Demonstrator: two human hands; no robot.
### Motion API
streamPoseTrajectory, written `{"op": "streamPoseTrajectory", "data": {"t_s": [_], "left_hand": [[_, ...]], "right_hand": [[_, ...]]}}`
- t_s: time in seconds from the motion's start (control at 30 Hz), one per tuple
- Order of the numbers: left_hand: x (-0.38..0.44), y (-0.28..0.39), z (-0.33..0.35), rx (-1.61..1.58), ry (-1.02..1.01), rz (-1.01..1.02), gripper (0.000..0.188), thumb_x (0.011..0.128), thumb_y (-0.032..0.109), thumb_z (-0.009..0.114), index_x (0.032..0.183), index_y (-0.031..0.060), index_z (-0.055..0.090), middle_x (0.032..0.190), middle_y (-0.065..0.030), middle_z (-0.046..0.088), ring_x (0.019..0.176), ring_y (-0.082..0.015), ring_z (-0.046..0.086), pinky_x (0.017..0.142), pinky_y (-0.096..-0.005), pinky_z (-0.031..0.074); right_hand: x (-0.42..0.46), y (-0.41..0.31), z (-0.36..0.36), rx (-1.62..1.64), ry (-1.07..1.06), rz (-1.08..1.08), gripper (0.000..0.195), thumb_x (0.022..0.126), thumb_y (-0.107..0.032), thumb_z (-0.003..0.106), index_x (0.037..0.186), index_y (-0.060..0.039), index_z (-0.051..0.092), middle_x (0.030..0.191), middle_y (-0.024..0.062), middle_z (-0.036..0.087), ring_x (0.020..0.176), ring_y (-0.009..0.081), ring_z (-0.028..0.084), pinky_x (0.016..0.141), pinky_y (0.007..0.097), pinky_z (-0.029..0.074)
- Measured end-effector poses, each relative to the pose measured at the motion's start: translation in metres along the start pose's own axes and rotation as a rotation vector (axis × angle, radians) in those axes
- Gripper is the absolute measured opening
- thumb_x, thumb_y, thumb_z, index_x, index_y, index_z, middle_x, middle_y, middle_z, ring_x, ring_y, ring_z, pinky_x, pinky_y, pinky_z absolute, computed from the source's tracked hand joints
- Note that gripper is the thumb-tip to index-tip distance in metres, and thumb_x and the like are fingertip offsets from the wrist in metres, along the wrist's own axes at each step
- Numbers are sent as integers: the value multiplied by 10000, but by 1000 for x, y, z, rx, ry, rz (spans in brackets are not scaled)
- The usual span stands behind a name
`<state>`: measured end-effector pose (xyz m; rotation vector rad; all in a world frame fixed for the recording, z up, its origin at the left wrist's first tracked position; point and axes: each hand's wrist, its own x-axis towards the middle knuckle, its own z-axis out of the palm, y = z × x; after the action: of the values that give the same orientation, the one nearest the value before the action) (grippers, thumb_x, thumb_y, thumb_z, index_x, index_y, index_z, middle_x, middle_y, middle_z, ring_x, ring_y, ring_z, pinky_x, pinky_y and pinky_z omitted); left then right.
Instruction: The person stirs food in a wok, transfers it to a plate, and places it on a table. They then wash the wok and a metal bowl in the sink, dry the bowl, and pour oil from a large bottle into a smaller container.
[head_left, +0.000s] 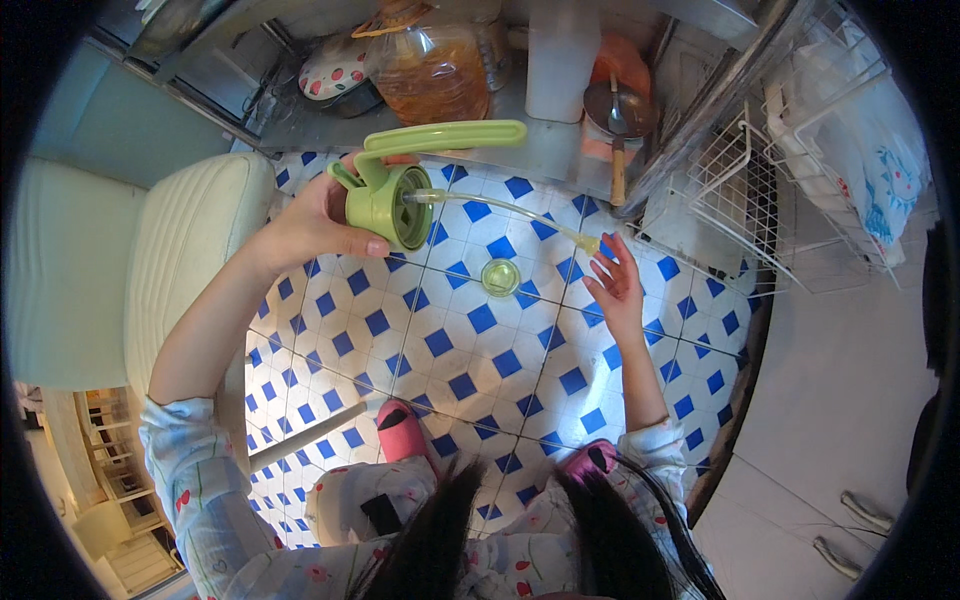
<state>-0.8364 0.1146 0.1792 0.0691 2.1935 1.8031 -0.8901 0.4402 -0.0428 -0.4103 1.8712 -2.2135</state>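
My left hand grips a light green plastic bottle lid with a long handle, held on its side above the floor. The lid's threaded underside faces right, and a clear flexible straw comes out of it. At the straw's far end is a yellowish flared tip. My right hand is beside that tip with fingers apart; whether a fingertip touches it, I cannot tell. Below the straw, a small round see-through greenish cup or cap appears against the tiles.
Blue-and-white tiles cover the floor. A padded chair stands at left. The metal shelf ahead holds a large jug of amber liquid, a white container and a pan. White wire baskets and cabinets line the right.
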Motion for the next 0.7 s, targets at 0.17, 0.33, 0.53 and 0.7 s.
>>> {"op": "streamPoseTrajectory", "data": {"t_s": [0.17, 0.33, 0.53, 0.7], "left_hand": [[-7, 2, 8, -161, 7, -109, 863, 525, 189, 774, 1247, 56, 319, 1193, -93, 425, 1100, -204, 428, 954, -326, 321], [-28, -4, 5, -502, 13, -156, 789, 621, 187, 717, 1265, 66, 277, 1171, -112, 438, 1072, -229, 460, 900, -369, 402], [-27, -18, 32, -1014, 21, 49, 705, 710, 223, 662, 1263, 42, 265, 1216, -158, 386, 1118, -291, 418, 873, -421, 437], [4, -10, 69, -1299, -136, 235, 737, 676, 276, 694, 1272, 113, 292, 1287, -101, 295, 1101, -286, 385, 875, -421, 430]], "right_hand": [[1, -3, 7, 15, -7, -2, 688, 714, 83, 576, 1307, -88, 270, 1306, 112, 338, 1103, 204, 452, 885, 296, 388], [8, -7, 13, 19, -19, -16, 666, 715, 88, 568, 1296, -79, 289, 1295, 114, 351, 1083, 203, 468, 876, 295, 397], [21, -20, 21, 196, 40, -52, 614, 733, 68, 562, 1277, -62, 310, 1275, 143, 363, 1055, 220, 488, 872, 306, 403], [32, -48, 30, 367, 132, -106, 538, 748, 17, 576, 1237, -38, 360, 1214, 150, 421, 983, 197, 513, 827, 278, 413]]}}
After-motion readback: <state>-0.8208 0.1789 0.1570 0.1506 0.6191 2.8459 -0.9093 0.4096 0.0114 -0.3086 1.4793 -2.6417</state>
